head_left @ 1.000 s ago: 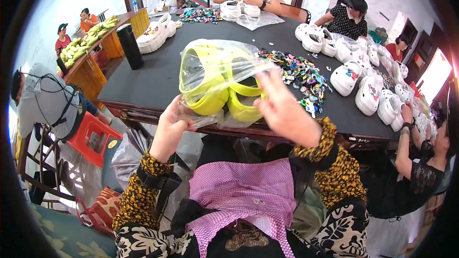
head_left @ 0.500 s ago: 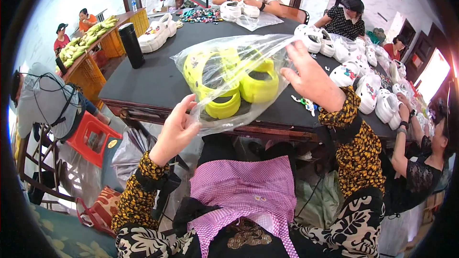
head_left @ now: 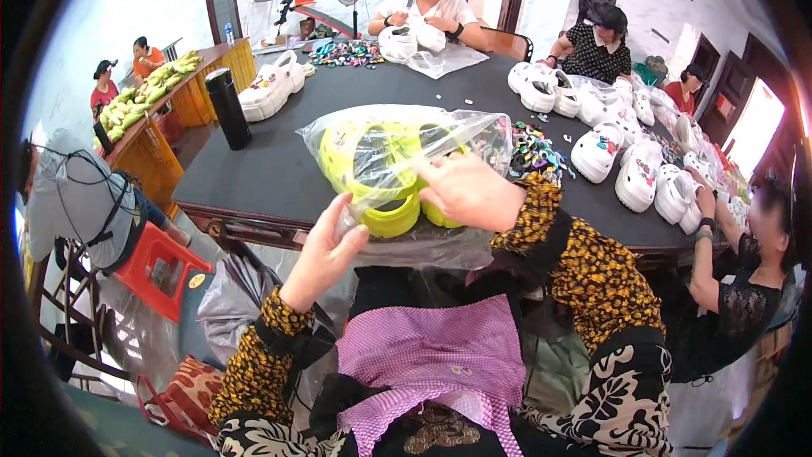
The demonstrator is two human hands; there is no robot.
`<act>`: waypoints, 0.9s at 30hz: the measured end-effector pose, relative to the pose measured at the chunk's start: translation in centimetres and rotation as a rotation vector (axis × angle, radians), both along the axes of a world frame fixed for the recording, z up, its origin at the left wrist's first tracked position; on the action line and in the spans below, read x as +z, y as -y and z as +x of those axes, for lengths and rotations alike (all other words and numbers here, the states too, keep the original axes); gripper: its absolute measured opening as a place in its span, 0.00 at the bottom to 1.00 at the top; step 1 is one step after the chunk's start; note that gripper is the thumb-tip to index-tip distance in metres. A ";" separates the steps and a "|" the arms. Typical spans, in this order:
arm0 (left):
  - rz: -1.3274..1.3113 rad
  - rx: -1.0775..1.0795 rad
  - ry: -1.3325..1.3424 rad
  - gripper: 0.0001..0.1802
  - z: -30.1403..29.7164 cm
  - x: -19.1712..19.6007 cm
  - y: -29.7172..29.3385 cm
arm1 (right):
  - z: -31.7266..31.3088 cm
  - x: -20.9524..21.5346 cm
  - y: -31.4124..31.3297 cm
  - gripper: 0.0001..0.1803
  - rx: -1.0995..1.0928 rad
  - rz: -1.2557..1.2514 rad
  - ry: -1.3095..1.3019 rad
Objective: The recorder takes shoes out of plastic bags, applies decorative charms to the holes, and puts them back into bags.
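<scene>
A pair of lime-green clogs [head_left: 392, 218] sits inside a clear plastic bag [head_left: 486, 131] at the table's near edge. My left hand [head_left: 324, 251] holds the bag's near left side, thumb and fingers closing on the film beside the left clog. Over the right clog reaches my right hand [head_left: 475, 192], its fingers bent onto the film and covering much of that shoe. The loose part of the bag droops past the table edge toward my lap. Small colourful shoe charms [head_left: 534, 151] lie heaped just beyond my right hand.
White clogs [head_left: 640, 176], some in bags, line the table's right side, where a co-worker's hands [head_left: 704, 201] work. Another white pair [head_left: 269, 89] and a black tumbler [head_left: 228, 108] stand at left. Across the dark table [head_left: 279, 165], a person handles white clogs [head_left: 412, 41] near more charms [head_left: 347, 52].
My right hand has come down and left from the bag's raised far edge to above the right clog. The film there has sunk lower. My left hand has shifted slightly right.
</scene>
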State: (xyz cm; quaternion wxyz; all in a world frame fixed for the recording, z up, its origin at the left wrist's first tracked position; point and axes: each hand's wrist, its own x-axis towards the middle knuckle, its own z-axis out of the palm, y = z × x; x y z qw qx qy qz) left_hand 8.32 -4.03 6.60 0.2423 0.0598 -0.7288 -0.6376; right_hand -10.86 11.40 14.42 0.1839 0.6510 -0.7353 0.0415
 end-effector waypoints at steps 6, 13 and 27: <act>-0.244 -0.001 0.031 0.31 0.0 -1.1 0.8 | 0.1 -0.3 1.6 0.22 0.060 0.143 0.257; -0.190 -0.167 0.035 0.31 1.5 0.7 0.8 | -1.4 -0.4 1.7 0.18 0.103 -0.018 0.504; -0.553 0.226 0.047 0.25 -1.7 5.2 7.0 | 2.2 1.3 -9.7 0.16 0.192 0.173 0.438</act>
